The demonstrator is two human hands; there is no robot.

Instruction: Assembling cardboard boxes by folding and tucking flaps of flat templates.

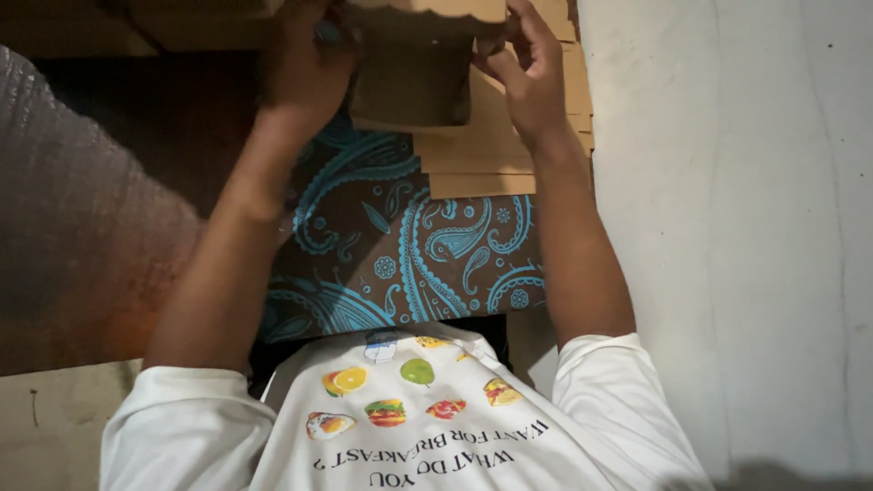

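Note:
My left hand (pixel 305 64) and my right hand (pixel 527 68) both grip a brown cardboard piece (pixel 414 82) held up at the top of the view, one hand on each side. The piece looks partly folded, with a flap along its upper edge. Under it lies a stack of flat brown cardboard sheets (pixel 482 159), stepped at its near edge. My forearms reach up from my white printed shirt at the bottom.
A dark cloth with a blue paisley pattern (pixel 400 245) covers my lap. A grey bubble-wrap sheet (pixel 64 218) lies at the left. More flat cardboard (pixel 82 32) sits at the top left. A pale wall or floor surface (pixel 727 227) fills the right side.

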